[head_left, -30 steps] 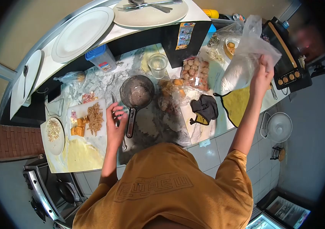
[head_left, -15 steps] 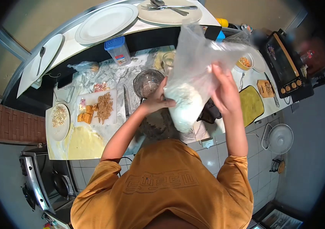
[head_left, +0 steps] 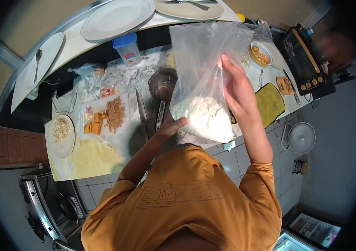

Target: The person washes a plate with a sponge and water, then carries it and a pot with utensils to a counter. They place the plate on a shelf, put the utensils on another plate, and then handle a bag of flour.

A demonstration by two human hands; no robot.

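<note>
In front of my chest I hold a clear plastic bag [head_left: 203, 62] with white, flour-like powder [head_left: 209, 119] in its bottom. My left hand [head_left: 173, 126] grips the bag's lower left side, the thumb lying over the plastic. Higher up on the right, my right hand [head_left: 240, 90] has the bag's side pinched between thumb and fingers, some of them hidden behind it. The bag's upper part is spread wide. Left of the bag stands a dark pan [head_left: 161, 83] with its handle toward me, partly covered by the bag. Beside it lies a long knife [head_left: 142, 105].
A white cutting board [head_left: 124, 125] holds shredded brown strips and orange-brown blocks. A plate [head_left: 67, 148] of pale shreds sits farther left. A blue-lidded container [head_left: 127, 52] stands behind. To the right are a green mat [head_left: 270, 104], a bowl [head_left: 260, 54] and a toaster oven [head_left: 303, 60].
The bag has turned and opened out wider, its powder now facing me more. My left hand has moved down along it. The view has shifted slightly.
</note>
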